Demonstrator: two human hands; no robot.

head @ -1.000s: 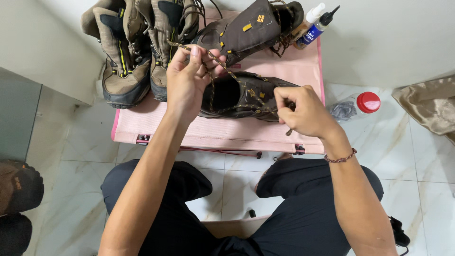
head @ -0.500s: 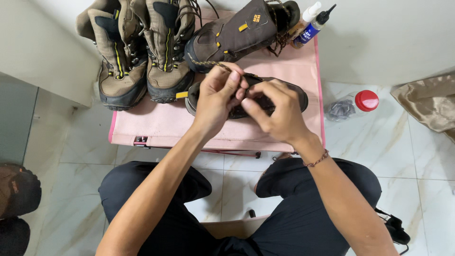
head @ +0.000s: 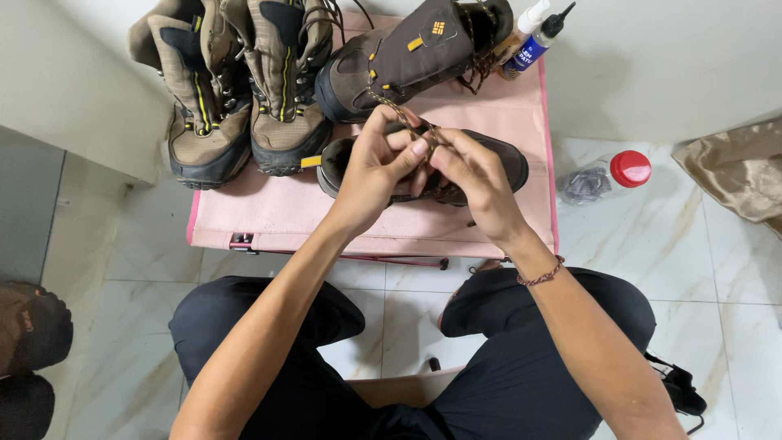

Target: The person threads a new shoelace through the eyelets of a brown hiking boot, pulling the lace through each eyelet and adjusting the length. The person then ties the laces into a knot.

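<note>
Both hands, left point(head: 376, 163) and right point(head: 472, 171), pinch a bootlace point(head: 430, 134) over the dark boot point(head: 497, 159) on the pink bench point(head: 277, 220), mid-lacing, with threading seemingly due next.

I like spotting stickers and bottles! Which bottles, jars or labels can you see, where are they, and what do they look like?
Glue bottle: back right of the pink table, blue label, black nozzle.
Pale bottle: beside it, white cap.
Plastic jar: on its side on the floor, right of the table, clear, red lid.
Boot logo patch: small, orange, on the back boot.

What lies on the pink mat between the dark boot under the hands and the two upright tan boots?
In the head view, only bare pink mat separates the dark boot from the tan boots; nothing lies there.
</note>
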